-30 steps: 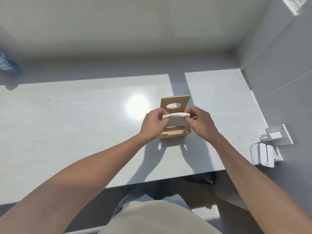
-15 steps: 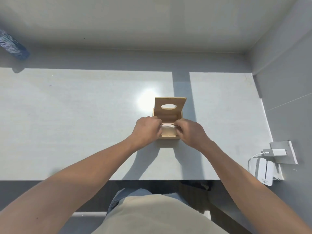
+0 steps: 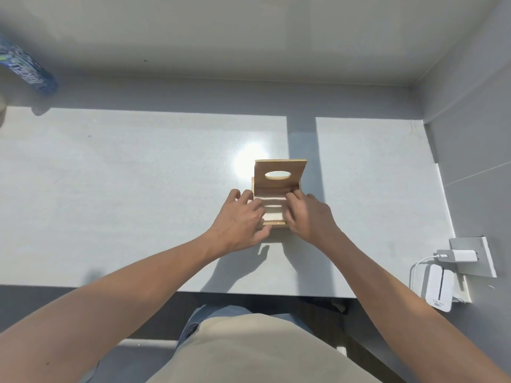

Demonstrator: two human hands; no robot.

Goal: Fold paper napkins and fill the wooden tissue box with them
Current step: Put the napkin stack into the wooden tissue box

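Note:
A small wooden tissue box [image 3: 276, 224] stands on the white table [image 3: 138, 189], its hinged lid [image 3: 279, 174] with an oval hole raised upright at the back. White folded napkins [image 3: 272, 210] lie inside the box. My left hand [image 3: 242, 219] rests over the box's left side with fingers spread on the napkins. Over the right side, my right hand [image 3: 309, 217] has its fingertips pressing down at the back right corner. Neither hand grips anything.
A blue patterned packet [image 3: 26, 70] lies at the far left back. On the right wall sits a socket with a white charger [image 3: 461, 256], and a white device [image 3: 439, 288] hangs below it. The table's near edge is just in front of my body.
The napkin stack, held above the box by both hands, went down into the box. My hands have let go and now lie flat, pressing on it.

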